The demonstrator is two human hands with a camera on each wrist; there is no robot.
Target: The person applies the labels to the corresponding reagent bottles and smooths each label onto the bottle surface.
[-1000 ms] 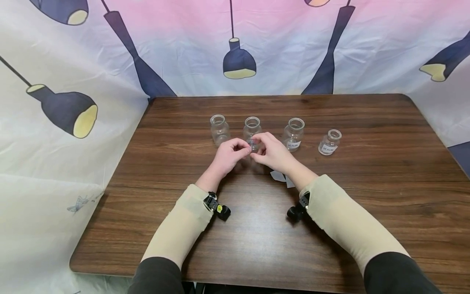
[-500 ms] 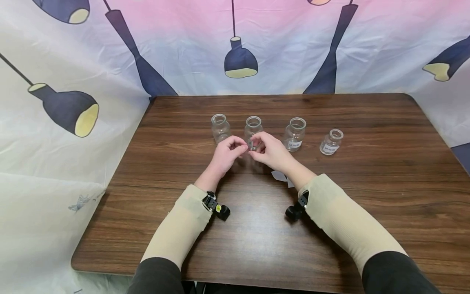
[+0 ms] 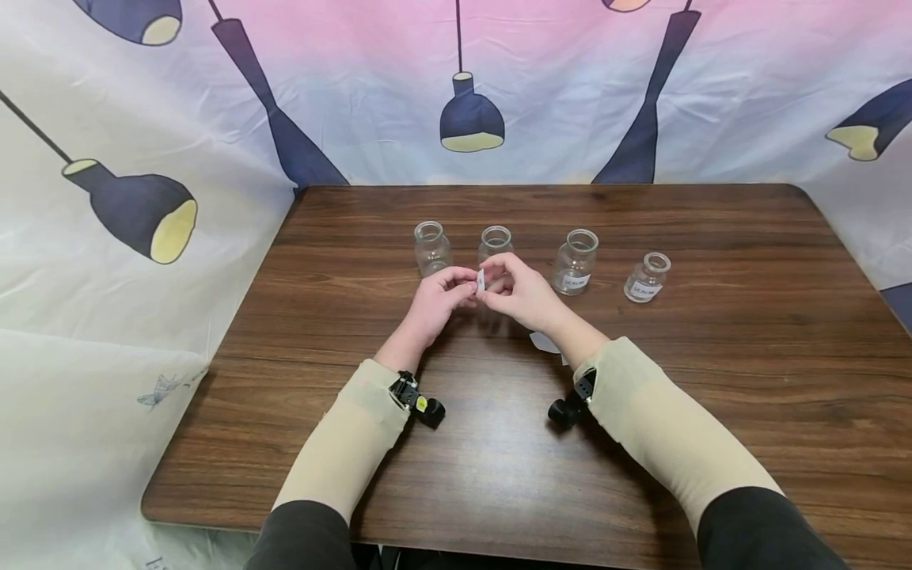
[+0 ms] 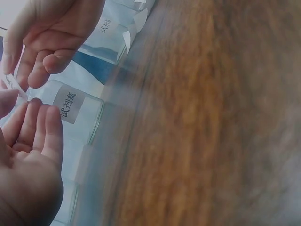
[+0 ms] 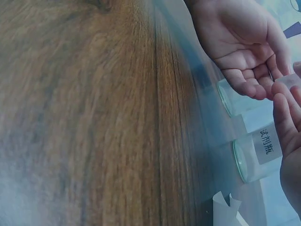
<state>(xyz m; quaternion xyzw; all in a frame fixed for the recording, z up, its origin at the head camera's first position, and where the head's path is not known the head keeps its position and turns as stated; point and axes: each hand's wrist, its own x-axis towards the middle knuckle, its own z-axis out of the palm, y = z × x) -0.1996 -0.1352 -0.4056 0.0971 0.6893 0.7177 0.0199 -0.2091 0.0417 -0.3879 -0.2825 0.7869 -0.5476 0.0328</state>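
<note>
A small white label (image 3: pixel 480 280) with dark print is pinched between the fingertips of both hands. My left hand (image 3: pixel 439 301) holds its left side, and my right hand (image 3: pixel 526 294) holds the other with thumb and fingers. Just behind the hands stands a clear glass jar (image 3: pixel 495 240), upright and partly hidden by the right hand. The left wrist view shows that a labelled jar (image 4: pixel 80 106) is close past the fingertips. Seen from the right wrist, the label (image 5: pixel 287 81) is partly covered by fingers.
To the left of that jar is another glass jar (image 3: pixel 431 252). Rightward stand a labelled jar (image 3: pixel 575 265) and a smaller labelled jar (image 3: pixel 647 279). White paper scraps (image 3: pixel 545 343) lie by the right wrist on the wooden table (image 3: pixel 748 332). A patterned cloth hangs behind.
The label has turned, so its white face now shows between the fingertips. Both hands have shifted only slightly and stay together in front of the same jar.
</note>
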